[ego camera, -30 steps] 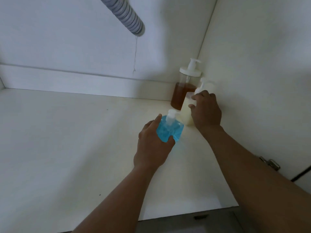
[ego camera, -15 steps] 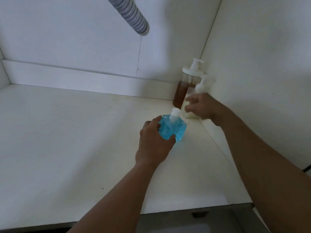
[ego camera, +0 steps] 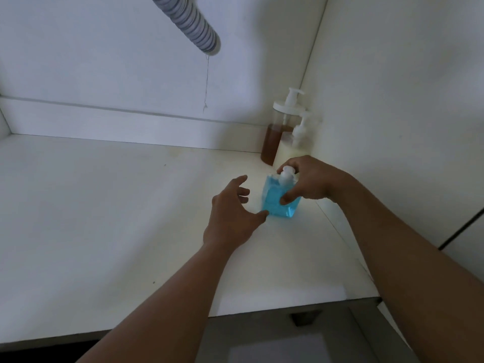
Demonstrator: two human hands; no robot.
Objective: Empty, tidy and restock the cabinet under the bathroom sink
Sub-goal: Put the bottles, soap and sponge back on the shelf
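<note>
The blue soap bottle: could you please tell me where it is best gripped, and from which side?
Probably the blue soap bottle by its square body, across the flat side faces, coming from the front-left where the shelf lies open: it stands with the white bottle close behind and the cabinet wall to its right.

Square bottle (ego camera: 273,201) before two corner bottles (ego camera: 272,145)

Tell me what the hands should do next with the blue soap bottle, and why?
Probably the right hand should slide the blue bottle back next to the white bottle, which stands before the amber bottle in the corner. The right hand grips it upright, apart from them; the left hand is open.
</note>
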